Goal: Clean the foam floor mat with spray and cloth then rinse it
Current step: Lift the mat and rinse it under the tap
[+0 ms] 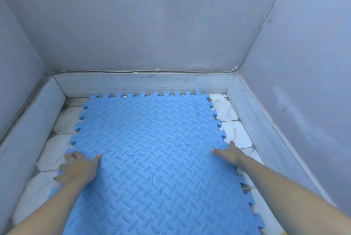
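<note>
A blue foam floor mat [152,130] of interlocking tiles with a raised tread pattern lies flat on the white tiled floor. My left hand [78,168] is on the mat's left edge, thumb on top and fingers curled over the toothed border. On the right edge sits my right hand [228,154]. Its thumb lies on the mat surface, and its fingers are hidden beyond the edge. Neither a spray bottle nor a cloth is in view.
The mat fills a narrow alcove. Grey walls [144,25] stand at the back and on both sides, with a grey skirting board [144,83] along their base. Strips of white floor tile [229,115] show left and right of the mat.
</note>
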`<action>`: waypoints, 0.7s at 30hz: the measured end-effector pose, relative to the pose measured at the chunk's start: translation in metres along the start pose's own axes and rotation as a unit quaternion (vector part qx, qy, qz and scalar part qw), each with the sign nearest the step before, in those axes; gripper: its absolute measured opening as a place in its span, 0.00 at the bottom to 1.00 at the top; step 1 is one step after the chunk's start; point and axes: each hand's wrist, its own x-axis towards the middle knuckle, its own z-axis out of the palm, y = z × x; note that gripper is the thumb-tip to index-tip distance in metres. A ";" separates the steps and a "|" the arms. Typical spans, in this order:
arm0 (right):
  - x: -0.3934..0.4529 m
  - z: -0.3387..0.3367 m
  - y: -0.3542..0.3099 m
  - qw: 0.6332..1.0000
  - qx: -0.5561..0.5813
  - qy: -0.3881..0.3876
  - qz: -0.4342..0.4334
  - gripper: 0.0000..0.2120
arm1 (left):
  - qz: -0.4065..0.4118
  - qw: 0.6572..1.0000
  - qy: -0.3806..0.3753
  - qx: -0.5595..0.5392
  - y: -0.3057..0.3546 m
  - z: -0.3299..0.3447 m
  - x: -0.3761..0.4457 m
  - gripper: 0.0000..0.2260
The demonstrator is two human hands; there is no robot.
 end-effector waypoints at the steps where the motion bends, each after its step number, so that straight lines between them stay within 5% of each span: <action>1: 0.000 -0.001 -0.001 1.000 0.016 0.002 -0.003 0.47 | -0.006 1.000 0.014 -0.010 0.001 0.002 0.000 0.39; 5: 0.006 -0.007 -0.011 0.998 0.068 -0.002 0.001 0.46 | -0.073 0.992 0.050 -0.086 0.009 -0.011 0.002 0.40; 11: 0.004 -0.024 -0.014 0.986 0.166 0.003 0.032 0.30 | -0.145 0.973 -0.053 -0.173 -0.005 -0.029 0.039 0.52; 14: -0.003 -0.024 -0.022 0.977 0.181 0.108 0.027 0.37 | -0.148 0.955 -0.104 -0.236 -0.017 -0.022 0.058 0.51; 17: -0.013 -0.029 -0.030 0.961 0.148 0.233 -0.028 0.29 | -0.154 0.935 -0.109 -0.299 -0.038 0.008 0.097 0.58; 21: -0.030 -0.047 -0.037 0.935 0.201 0.283 -0.079 0.28 | -0.170 0.892 -0.089 -0.409 -0.011 -0.043 0.030 0.52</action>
